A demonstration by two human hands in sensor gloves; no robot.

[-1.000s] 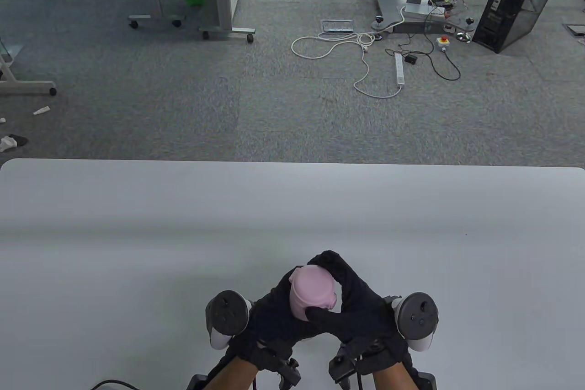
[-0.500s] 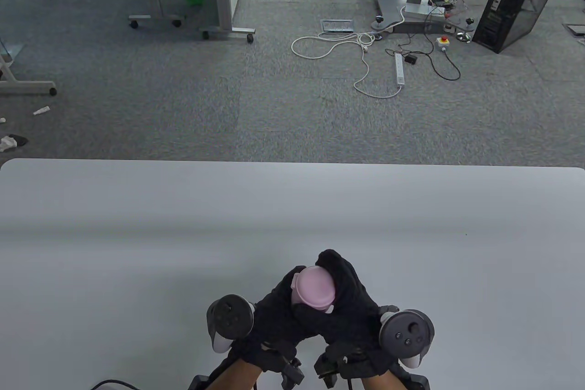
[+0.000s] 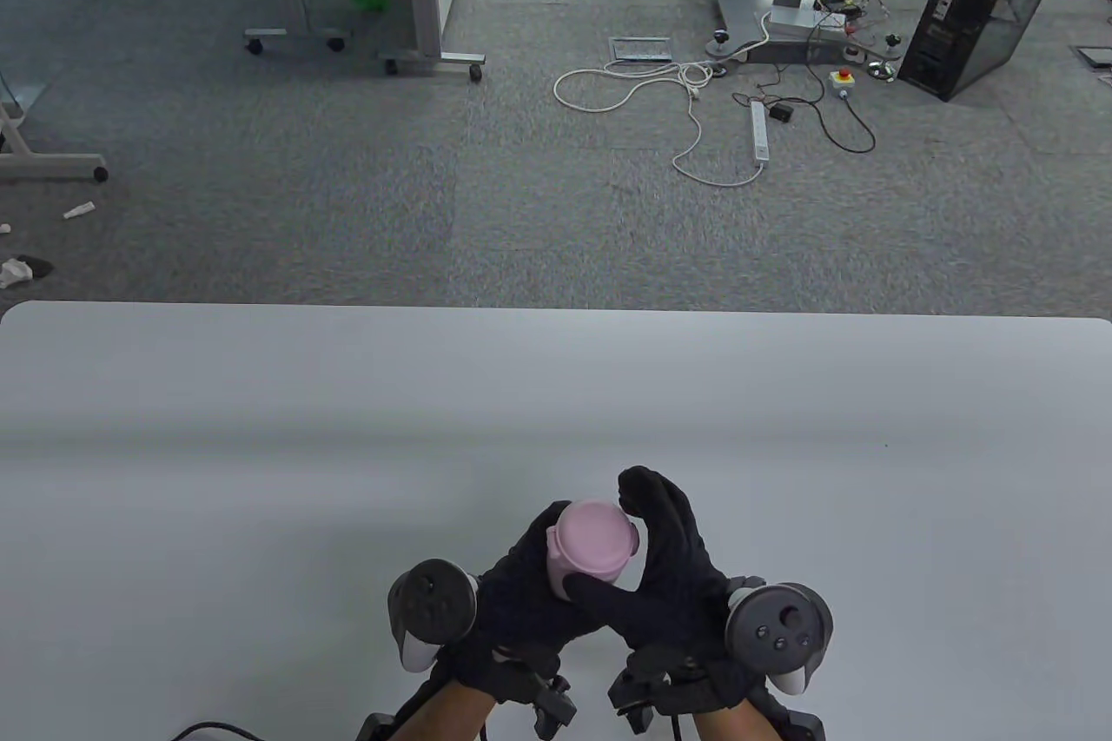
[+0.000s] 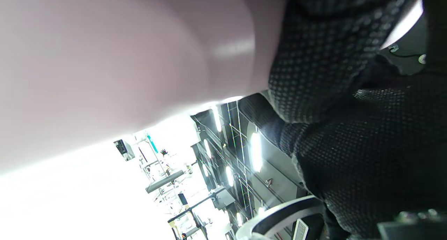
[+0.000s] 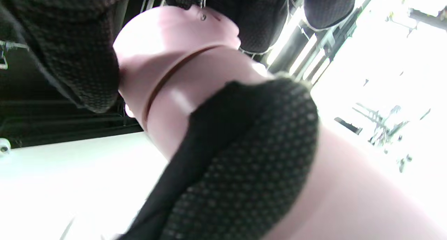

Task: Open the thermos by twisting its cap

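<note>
Thermos (image 3: 584, 554), pink and upright, stands near the table's (image 3: 261, 446) front edge between both gloved hands. Its cap (image 3: 593, 537) sits on top; in the right wrist view a dark seam runs between cap (image 5: 164, 48) and body (image 5: 223, 93), and the two look joined. The left hand (image 3: 521, 602) wraps around the body just below the cap, fingers curled against the pink wall, holding it firmly. The right hand (image 3: 669, 567) arches over the cap from the other side: its thumb (image 3: 599, 593) lies at the near rim, and its fingers (image 3: 647, 493) curve round the far side. They look loosely set, and whether they press the cap cannot be told. Trackers flank the grip, one behind each hand.
</note>
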